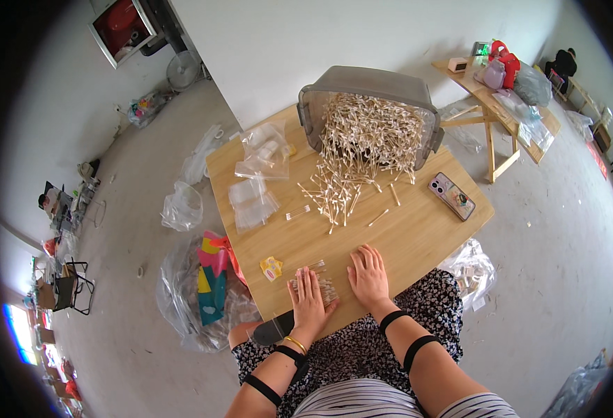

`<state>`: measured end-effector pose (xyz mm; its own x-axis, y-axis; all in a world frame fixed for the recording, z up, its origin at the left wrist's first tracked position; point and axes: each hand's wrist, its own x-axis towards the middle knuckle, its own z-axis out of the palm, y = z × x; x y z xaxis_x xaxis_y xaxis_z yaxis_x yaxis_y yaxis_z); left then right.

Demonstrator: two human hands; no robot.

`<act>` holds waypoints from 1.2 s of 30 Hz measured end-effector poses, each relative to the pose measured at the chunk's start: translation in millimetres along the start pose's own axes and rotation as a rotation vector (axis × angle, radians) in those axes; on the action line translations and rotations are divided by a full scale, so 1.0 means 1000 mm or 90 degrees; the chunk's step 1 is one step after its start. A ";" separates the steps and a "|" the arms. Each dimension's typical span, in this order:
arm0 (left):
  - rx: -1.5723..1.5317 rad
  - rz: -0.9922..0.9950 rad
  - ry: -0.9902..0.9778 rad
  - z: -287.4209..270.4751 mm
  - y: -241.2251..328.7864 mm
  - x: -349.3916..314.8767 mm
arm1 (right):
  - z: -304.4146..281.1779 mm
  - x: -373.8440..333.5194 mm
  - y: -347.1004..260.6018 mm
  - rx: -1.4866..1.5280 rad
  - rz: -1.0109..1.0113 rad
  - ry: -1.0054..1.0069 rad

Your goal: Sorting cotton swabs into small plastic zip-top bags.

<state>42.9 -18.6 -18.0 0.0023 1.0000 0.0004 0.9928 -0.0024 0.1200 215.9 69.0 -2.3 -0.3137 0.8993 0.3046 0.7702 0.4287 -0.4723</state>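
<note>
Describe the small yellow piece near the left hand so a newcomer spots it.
Find the wooden table with the grey tub tipped on its side. At the table's near edge, the left hand lies on cotton swabs; the small yellow piece is to the hand's left. Its bright yellow sets it apart from those swabs and the clear bags behind.

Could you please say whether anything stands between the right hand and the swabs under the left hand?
Nothing visible does: only tabletop lies between the right hand and the swabs, which the left hand partly covers.
</note>
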 end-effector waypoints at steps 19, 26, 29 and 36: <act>0.011 0.060 -0.023 -0.010 -0.007 0.010 | 0.000 0.001 0.001 -0.003 0.003 0.004; 0.064 0.055 -0.045 -0.004 0.000 -0.015 | 0.006 0.000 0.003 -0.011 -0.001 0.004; 0.092 0.065 -0.040 -0.007 0.001 -0.017 | 0.005 0.000 0.003 -0.015 0.000 0.005; 0.041 0.066 -0.015 -0.021 -0.005 0.012 | 0.001 0.001 0.002 -0.007 -0.001 0.001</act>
<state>35.9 -6.9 2.3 0.1082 0.9940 -0.0136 0.9926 -0.1072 0.0564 216.4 70.5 -3.6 -0.3134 0.8986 0.3071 0.7756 0.4288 -0.4633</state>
